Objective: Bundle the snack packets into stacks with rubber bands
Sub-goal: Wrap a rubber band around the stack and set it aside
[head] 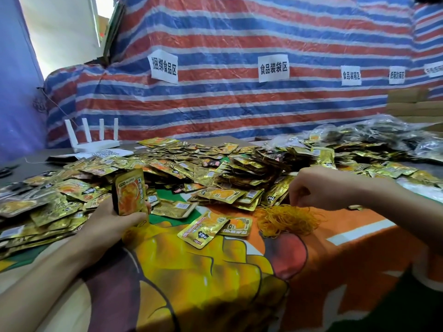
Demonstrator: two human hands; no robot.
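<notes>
Step in hand: fetching a band for a finished stack.

Left hand (112, 218) is clamped round the stack (129, 195) of packets, holding it upright on edge just above the surface (215, 279), left of centre. I can see no band on it.

Right hand (314, 190) is over the rubber bands (285, 220), a loose orange tangle on the surface right of centre. Its fingers curl downward with the tips at the top of the tangle. I can't tell whether a band is pinched or the tips are only touching.

Loose packets (215, 168) are heaped across the back and left of the surface. Many are unbundled, so I judge the task far from done. Two single packets (203, 230) lie flat between the stack and the bands.

Next move, my read:
- Pull one band free. They'll likely come out in clumps, so it needs a single-strand pinch.
- Carry it to the stack, stretch it over one end and slide it to the middle.
- The left grip has to keep the edges square. The foil looks slick and the stack could fan out.
</notes>
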